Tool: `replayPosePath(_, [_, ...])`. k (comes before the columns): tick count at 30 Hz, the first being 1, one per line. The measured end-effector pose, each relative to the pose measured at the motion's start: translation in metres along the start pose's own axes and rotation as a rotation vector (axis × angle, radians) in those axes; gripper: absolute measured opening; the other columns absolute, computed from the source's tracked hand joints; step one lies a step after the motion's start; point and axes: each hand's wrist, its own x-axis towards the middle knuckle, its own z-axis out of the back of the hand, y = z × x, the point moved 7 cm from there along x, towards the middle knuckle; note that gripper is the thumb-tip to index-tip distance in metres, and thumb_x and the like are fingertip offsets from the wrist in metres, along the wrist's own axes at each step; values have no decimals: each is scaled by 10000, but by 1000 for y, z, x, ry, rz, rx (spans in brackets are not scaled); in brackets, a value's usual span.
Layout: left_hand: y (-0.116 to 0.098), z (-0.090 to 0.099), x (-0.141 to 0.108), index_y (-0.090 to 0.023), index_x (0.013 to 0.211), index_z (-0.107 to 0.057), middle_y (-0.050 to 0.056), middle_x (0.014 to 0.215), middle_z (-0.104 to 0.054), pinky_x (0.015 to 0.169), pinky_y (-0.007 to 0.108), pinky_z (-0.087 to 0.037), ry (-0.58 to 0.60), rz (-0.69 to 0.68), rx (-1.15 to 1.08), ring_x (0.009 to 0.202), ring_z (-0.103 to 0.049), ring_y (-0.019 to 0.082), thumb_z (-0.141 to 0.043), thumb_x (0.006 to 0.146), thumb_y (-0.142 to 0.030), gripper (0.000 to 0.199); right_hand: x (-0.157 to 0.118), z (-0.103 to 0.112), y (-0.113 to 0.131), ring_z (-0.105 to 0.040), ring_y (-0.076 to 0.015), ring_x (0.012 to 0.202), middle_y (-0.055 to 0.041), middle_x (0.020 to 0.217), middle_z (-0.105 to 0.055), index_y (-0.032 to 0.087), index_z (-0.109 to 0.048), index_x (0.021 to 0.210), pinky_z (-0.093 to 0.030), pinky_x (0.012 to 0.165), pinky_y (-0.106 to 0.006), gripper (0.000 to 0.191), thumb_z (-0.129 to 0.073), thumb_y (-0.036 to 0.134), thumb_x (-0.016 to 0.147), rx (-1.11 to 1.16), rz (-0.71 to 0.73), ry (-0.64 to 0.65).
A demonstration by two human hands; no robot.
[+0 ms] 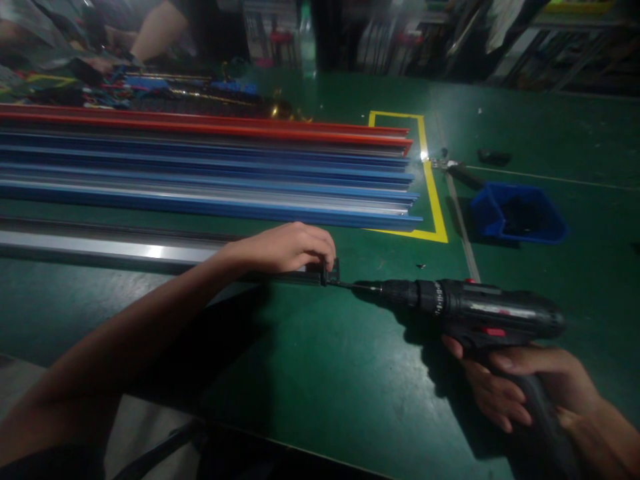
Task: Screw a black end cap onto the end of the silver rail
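My right hand [540,380] is wrapped round the handle of a black cordless drill [495,310], held level and pointing left. Its long thin bit reaches a small black end cap [335,271] at the right end of a grey metal profile [195,252]. Over that end lies my left hand [285,247], with its fingers curled down onto the cap and the profile. Whether the bit's tip sits in a screw is too small to tell.
Several blue profiles [210,177] and red profiles [210,123] lie behind, ending near yellow tape [437,207]. A blue bin [535,233] with dark parts stands at right, near a dark tool [465,175]. Another person's arm [160,30] shows at the far left.
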Motion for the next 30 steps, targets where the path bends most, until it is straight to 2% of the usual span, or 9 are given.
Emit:
replayPosePath(5, [-1,-1,-1,-206,977,-757,59,1129,-733,928,248,-492,9,0,16,1028,-687,151,-485,997,-129,284,0,2,1,-405,-89,390,54,539,-451,162,-756,1100,-564,517,-270,282,-684,285,857,1,-11,-15])
replayPosePath(11, [-1,1,-2,-213,1049,-753,69,1209,-725,982,256,-488,1,-40,26,1101,-684,162,-504,1012,-170,255,-1,5,-1,-402,-80,374,57,558,-465,152,-728,1163,-584,537,-285,328,-660,304,881,25,17,48])
replayPosePath(14, [-1,2,-2,-217,1083,-757,70,1245,-724,1012,267,-487,-7,-45,22,1141,-681,167,-537,1009,-200,232,-1,6,-1,-400,-92,376,57,543,-466,165,-725,1129,-570,514,-273,292,-672,296,874,19,-1,-4])
replayPosePath(19, [-1,2,-3,-226,1094,-758,63,1243,-736,1025,284,-500,-8,-46,16,1153,-690,172,-557,1010,-229,218,1,0,1,-404,-93,379,63,525,-460,144,-715,1088,-554,493,-266,289,-691,292,842,36,-27,-7])
replayPosePath(25, [0,1,-3,-226,1052,-765,52,1230,-746,1015,274,-507,-4,-39,21,1144,-698,168,-547,1017,-223,221,2,-5,1,-430,-88,408,54,561,-483,129,-717,1137,-575,538,-269,305,-643,266,875,67,-19,52])
replayPosePath(30, [0,2,-5,-233,1071,-768,55,1277,-731,1036,296,-504,-19,-28,57,1161,-692,179,-549,1014,-230,226,2,-7,2,-433,-87,405,52,554,-493,121,-724,1150,-576,538,-278,313,-656,258,877,68,-9,44])
